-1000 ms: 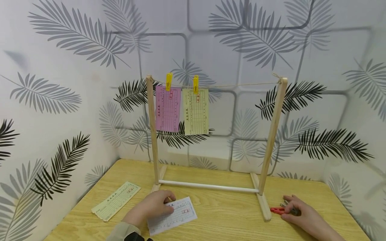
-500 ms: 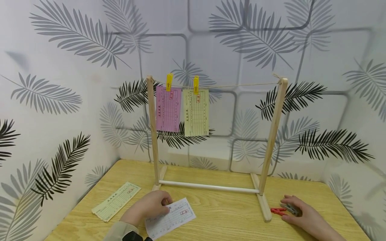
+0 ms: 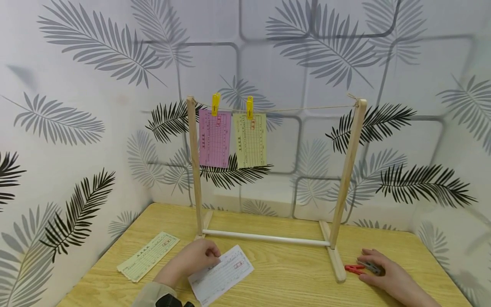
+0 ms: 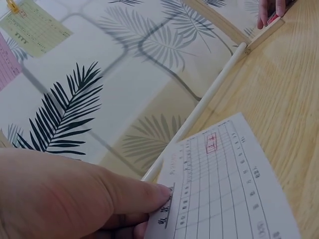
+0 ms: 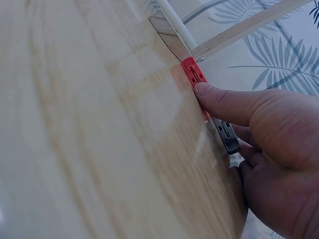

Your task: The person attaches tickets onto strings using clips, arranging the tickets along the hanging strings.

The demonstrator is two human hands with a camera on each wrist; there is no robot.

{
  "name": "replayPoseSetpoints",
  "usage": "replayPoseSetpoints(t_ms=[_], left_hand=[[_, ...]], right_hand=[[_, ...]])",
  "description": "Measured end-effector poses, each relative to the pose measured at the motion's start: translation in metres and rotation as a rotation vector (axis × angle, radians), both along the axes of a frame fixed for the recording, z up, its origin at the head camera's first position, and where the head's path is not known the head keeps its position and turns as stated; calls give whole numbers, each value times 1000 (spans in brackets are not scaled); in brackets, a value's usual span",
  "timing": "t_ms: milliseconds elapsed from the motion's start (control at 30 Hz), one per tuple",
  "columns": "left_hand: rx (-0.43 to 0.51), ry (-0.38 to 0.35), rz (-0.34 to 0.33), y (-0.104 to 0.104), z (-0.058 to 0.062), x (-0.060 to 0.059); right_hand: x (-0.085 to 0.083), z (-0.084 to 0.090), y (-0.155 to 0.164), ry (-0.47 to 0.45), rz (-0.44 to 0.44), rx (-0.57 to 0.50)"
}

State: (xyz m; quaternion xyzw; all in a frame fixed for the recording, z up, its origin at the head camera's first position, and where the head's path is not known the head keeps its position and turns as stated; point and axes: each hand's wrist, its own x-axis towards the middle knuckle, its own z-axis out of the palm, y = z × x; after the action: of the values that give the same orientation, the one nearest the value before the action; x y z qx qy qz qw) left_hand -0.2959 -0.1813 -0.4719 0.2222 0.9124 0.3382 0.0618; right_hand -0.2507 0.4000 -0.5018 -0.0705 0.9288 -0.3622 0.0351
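Note:
My left hand [image 3: 199,258] pinches a white printed slip [image 3: 224,275] by its upper left edge, thumb on top. In the left wrist view the slip [image 4: 214,184] shows a ruled grid and a red stamp box, tilted up from the table. At the right my right hand [image 3: 387,275] rests loosely around two clothespins on the table, a red clothespin [image 3: 354,269] and a grey clothespin [image 3: 371,267]. Its thumb touches the red clothespin [image 5: 193,72] in the right wrist view, and the other fingers lie beyond the grey clothespin [image 5: 227,137].
A wooden frame [image 3: 347,179] with a string [image 3: 307,109] stands at the back. A pink slip [image 3: 215,140] and a yellow slip [image 3: 250,143] hang from it by yellow clothespins [image 3: 250,107]. Pale green slips [image 3: 148,256] lie stacked at the left. A white rod [image 3: 264,237] joins the frame's feet.
The white slip has turned and risen slightly under my left hand. My right hand's fingers have loosened a little, showing more of the grey clothespin. The hanging yellow slip sways.

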Motion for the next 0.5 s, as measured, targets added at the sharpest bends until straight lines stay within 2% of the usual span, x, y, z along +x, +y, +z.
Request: replayPoseSetpoints(t_ms=[167,367,500], left_hand=[[58,-7,25,4,-1,0],[119,-19,54,9,-1,-1],[194,-35,88,13,-1,-3]], right_hand=[[-1,0,1,-15,1,-4],[2,-2,1,21,16,-23],[2,-2,0,39,11,-4]])
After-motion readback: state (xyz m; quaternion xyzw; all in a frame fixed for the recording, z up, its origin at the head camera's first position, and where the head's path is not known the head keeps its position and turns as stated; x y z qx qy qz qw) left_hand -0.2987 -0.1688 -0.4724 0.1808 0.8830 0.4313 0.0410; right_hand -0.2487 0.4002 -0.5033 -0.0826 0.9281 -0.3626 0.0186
